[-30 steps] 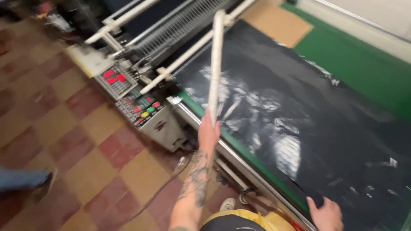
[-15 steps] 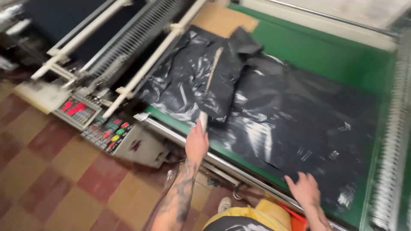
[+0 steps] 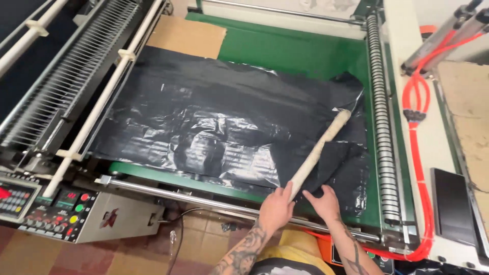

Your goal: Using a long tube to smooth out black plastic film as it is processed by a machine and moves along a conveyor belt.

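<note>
A large black plastic sheet [image 3: 214,122] lies crumpled over the green machine bed [image 3: 285,51]. A long pale stick [image 3: 321,150] rests diagonally on the sheet's right part. My left hand [image 3: 275,206] grips the stick's near end at the bed's front edge. Just to its right, my right hand [image 3: 322,202] presses flat on a folded flap of the black plastic, fingers spread. Both forearms are tattooed.
A control panel [image 3: 48,209] with coloured buttons sits at front left. A metal front rail [image 3: 204,201] runs along the bed. A coiled roller [image 3: 382,122] and red hoses [image 3: 417,102] stand at right. A cardboard piece [image 3: 186,35] lies at the back. Tiled floor below.
The view swung right along the machine. My left hand brought the stick from upright at the left down onto the sheet's right part. My right hand moved onto the plastic beside it.
</note>
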